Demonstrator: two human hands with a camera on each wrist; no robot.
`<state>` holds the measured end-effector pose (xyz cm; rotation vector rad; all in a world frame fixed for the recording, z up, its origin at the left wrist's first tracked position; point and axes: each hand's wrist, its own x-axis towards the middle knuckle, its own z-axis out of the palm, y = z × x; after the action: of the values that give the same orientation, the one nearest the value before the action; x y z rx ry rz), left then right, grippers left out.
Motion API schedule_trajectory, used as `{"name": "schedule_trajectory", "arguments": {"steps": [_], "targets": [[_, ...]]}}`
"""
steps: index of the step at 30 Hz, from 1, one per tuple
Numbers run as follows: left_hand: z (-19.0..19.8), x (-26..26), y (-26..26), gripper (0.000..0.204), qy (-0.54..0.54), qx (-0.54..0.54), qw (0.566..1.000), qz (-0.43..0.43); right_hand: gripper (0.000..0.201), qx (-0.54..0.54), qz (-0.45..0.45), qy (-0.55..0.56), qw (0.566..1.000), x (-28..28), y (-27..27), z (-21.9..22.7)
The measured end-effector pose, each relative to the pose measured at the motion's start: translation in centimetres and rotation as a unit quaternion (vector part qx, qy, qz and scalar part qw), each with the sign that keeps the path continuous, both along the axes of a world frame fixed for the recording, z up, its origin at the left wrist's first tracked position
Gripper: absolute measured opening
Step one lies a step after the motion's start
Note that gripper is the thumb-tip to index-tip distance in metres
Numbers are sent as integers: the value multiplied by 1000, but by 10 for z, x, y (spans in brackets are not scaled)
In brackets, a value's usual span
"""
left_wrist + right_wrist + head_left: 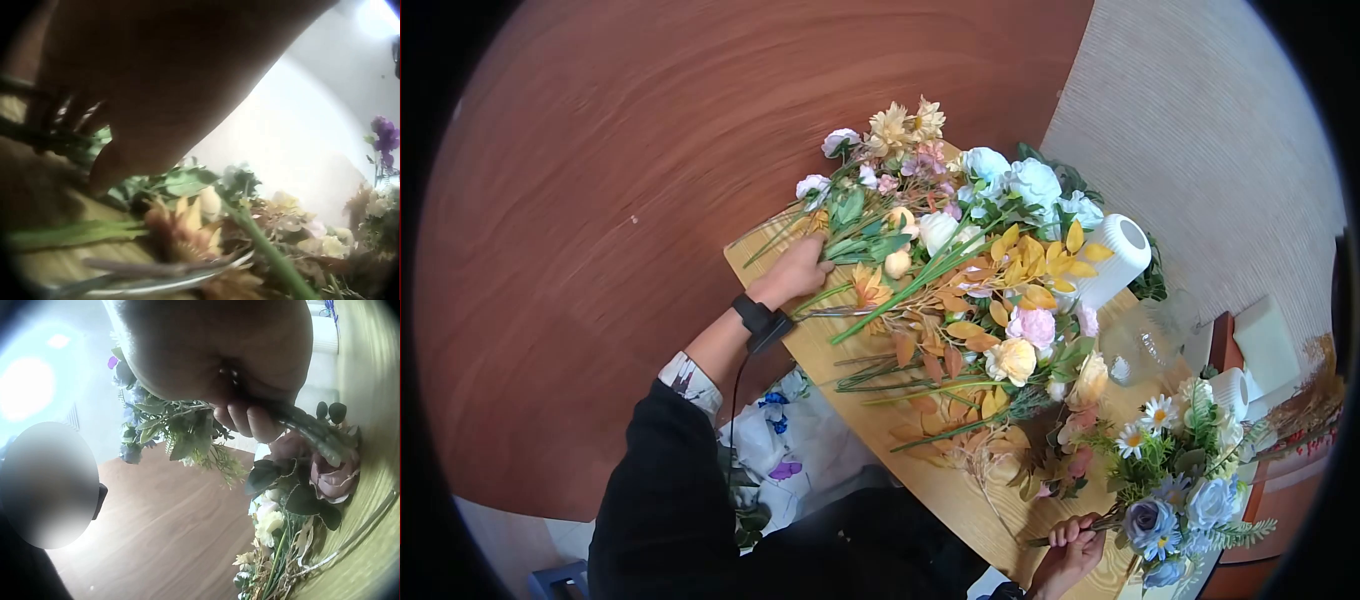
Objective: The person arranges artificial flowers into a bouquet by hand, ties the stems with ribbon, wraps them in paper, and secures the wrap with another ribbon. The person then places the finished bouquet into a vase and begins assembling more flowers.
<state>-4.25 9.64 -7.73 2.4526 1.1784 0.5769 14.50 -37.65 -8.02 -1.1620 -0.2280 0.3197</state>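
Right hand (1072, 548): its fingers curl around the stems of the blue-and-white bouquet (1185, 500), whose blooms spread out at the table's right end.
Left hand (796, 268): I see it curled around green stems (59, 139) at the table's far-left part, beside an orange flower (870, 287).
Plastic bag (795, 435): below the table edge, with blue and purple flowers in it.
Clear container (1142, 348): see-through, near the yellow and pink blooms; I cannot tell whether it holds anything.
White ribbed vase (1118, 258): behind the yellow leaves (1032, 262), its round opening in my view, its inside too dark to read.
Smaller white vessel (1230, 390): partly hidden behind the bouquet.
Table (1100, 570): pale wood grain, strewn with loose flowers, leaves and stems.
Room: I make out a reddish-brown wood-grain surface (630, 200) and a pale, textured wall (1190, 120).
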Motion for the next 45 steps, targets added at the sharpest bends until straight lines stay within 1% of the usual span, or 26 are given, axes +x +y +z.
{"name": "schedule_trajectory", "arguments": {"steps": [2,6,8,9,10,11,12,14,18,19,20,21,22,23,24,26,30,31,32,34,36,39,40,41,42,45], "targets": [[-12,-3,12,20,-57,-25,998,10,18,-25,-8,-9,1000,2,0,-1],[6,-2,15,20,-213,-53,975,-26,16,-18,-31,-27,999,8,-9,-17],[9,-4,23,19,-244,5,969,-27,15,-23,-43,-11,999,6,-5,-11],[16,-9,27,19,-279,-144,949,-23,15,-23,-44,-10,999,7,-6,-11],[26,-12,26,22,-307,-290,906,-19,14,-93,-30,-94,991,8,-7,-12],[34,-11,18,23,-334,-302,893,-15,14,-161,-17,-176,971,8,-8,-12],[39,-12,15,23,-333,-301,893,-19,14,-160,-21,-175,971,8,-7,-13],[45,-18,12,22,-397,-391,828,-56,18,6,42,-57,997,8,-6,-14],[47,-25,14,17,-444,-432,781,-76,20,1,38,-81,996,16,-13,-25],[49,-25,13,17,-444,-432,782,-76,15,-118,20,-167,979,20,-20,-29],[54,-26,9,16,-461,-465,751,-81,15,-235,2,-248,940,22,-25,-34],[57,-26,6,18,-477,-498,719,-86,15,-234,2,-248,940,20,-20,-30],[54,-29,7,18,-477,-496,720,-86,15,-136,-3,-160,978,16,-12,-23],[49,-32,11,20,-478,-538,687,-106,14,-35,-9,-69,997,11,-6,-15],[48,-33,10,23,-476,-578,651,-126,14,-34,-9,-69,997,7,-1,-7],[48,-32,5,24,-481,-589,644,-82,18,-17,-23,-7,1000,1,3,4],[41,-33,3,18,-454,-606,645,-102,7,-53,-39,-39,997,8,-1,-10],[40,-33,3,15,-445,-619,641,-89,14,-17,5,-49,999,10,-4,-12],[36,-32,4,15,-445,-619,641,-89,21,19,48,-59,997,11,-6,-15],[32,-26,1,16,-422,-623,658,7,22,22,42,-56,997,11,-7,-15],[29,-22,-6,22,-397,-619,677,8,22,25,36,-52,998,11,-8,-16],[26,-25,-15,36,-232,-394,888,55,22,28,37,-57,997,11,-12,-18],[19,-32,-11,36,-232,-395,887,56,22,26,38,-54,997,10,-12,-17],[8,-38,-5,39,-170,-210,963,14,22,24,40,-51,998,10,-12,-17],[9,-39,-9,43,-101,-15,994,-29,22,23,40,-51,998,10,-12,-16],[31,-43,-30,42,-92,35,995,6,21,26,42,-49,998,10,-11,-15]]}}
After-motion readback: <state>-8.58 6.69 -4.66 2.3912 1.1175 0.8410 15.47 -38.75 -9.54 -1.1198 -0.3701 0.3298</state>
